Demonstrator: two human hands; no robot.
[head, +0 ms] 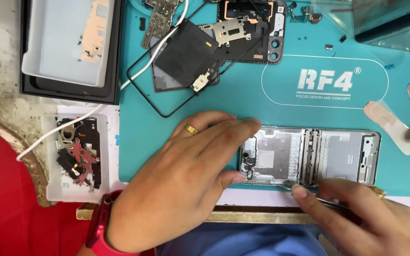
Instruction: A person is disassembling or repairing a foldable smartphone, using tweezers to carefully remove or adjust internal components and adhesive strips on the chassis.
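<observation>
**Steadying the opened phone frame while a fine tool works its near edge**

The silver phone frame (309, 156) lies flat on the teal work mat (243, 118), at the near right of the bench, its long side running left to right with a hinge-like strip down its middle. The left hand (186, 185) (a gold ring on one finger, a red watch (101, 225) at the wrist) presses on the frame's left end: the fingers (243, 127) arch over the far-left corner and the thumb sits against the near-left corner, so the hand pinches and pins the frame rather than lifting it. The right hand (357, 213) comes in from the near right, its fingers closed around a thin metal tool (309, 195), probably tweezers, whose tip lies along the frame's near edge just right of the hinge.

Judging by this, the step in hand is fine work on the frame's near edge, picking out or seating a small part. The next move seems to call for a steady left-hand hold and a small, careful motion of the tool tip, since the part is tiny and the frame could slide on the mat.

Farther off lie a black back cover with a loose rim (186, 61), a circuit board (160, 19), a white cable (96, 111), a white tray of dark parts (77, 156) at the left, and a grey tray (67, 42) at the far left
</observation>
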